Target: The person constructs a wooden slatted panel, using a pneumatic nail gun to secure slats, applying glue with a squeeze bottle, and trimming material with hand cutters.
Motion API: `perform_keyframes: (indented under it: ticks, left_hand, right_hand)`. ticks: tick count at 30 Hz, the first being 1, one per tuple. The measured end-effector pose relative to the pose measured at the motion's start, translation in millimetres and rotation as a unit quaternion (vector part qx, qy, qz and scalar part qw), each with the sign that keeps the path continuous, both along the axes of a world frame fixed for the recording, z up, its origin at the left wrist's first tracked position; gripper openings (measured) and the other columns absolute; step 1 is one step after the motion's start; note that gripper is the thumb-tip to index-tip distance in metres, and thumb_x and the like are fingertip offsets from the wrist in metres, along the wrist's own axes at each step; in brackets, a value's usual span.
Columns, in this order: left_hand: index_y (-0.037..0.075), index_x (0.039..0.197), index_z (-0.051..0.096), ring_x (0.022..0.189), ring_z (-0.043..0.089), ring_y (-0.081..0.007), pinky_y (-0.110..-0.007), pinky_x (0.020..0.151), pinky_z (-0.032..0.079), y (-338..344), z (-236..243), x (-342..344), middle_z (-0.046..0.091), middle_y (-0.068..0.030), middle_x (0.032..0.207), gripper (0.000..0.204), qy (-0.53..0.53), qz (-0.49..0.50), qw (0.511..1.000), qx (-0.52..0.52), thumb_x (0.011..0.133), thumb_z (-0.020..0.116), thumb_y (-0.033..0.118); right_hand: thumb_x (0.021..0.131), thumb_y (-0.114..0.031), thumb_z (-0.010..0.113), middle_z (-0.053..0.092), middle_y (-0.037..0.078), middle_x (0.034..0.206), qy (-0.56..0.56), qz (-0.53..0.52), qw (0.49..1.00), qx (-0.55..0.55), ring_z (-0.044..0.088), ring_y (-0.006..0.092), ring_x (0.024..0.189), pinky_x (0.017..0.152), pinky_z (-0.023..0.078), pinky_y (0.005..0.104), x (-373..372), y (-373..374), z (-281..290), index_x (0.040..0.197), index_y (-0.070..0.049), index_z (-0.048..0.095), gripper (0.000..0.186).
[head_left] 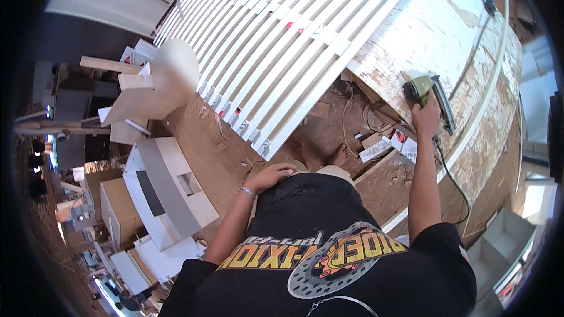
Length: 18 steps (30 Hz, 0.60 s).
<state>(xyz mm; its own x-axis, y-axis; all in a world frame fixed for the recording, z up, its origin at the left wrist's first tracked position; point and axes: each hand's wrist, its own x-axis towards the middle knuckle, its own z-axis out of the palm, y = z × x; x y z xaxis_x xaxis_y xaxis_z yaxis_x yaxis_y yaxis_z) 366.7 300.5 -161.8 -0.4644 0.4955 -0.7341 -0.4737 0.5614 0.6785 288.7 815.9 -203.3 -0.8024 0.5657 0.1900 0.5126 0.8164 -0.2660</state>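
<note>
Green power tool (418, 87) sits between two and three o'clock in my feed, over the worn white tabletop (411, 38); I can't tell whether it touches. My right hand (427, 114) has its fingers wrapped round the handle, the black cord (449, 169) trailing toward four. My left hand (271, 177), fingers loosely extended, lies by the black shirt (311, 208) just toward six.

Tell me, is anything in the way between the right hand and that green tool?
Nothing visible: the right hand already grips the green tool over the scuffed white worktable. A dark hose or cord hangs below the hand, not between them.
</note>
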Motion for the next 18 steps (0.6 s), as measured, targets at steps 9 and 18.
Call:
perform_keyframes:
  ticks: [9,18]
  left_hand:
    - [-0.002,0.122,0.056,0.090,0.064,-0.0154,-0.028,0.080,0.053,-126,-80,41,0.068,-0.0111,0.108,0.028,-0.111,0.257,0.960,0.005,0.104,0.055,0.019]
    - [0.004,0.125,0.063,0.084,0.067,-0.0140,-0.028,0.071,0.054,-283,-223,39,0.071,-0.0057,0.098,0.031,-0.155,0.275,0.949,-0.021,0.099,0.061,0.020]
  right_hand:
    - [0.083,-0.024,0.061,0.063,0.021,0.123,-0.016,-0.016,0.999,0.028,0.060,0.0383,0.112,0.096,0.048,0.0508,6,-31,17,0.140,-0.004,0.054,0.061]
    - [0.086,-0.024,0.070,0.068,0.021,0.112,0.023,-0.123,0.981,-0.150,0.064,0.0384,0.108,0.095,0.049,0.0481,102,-148,-62,0.113,-0.005,0.069,0.033]
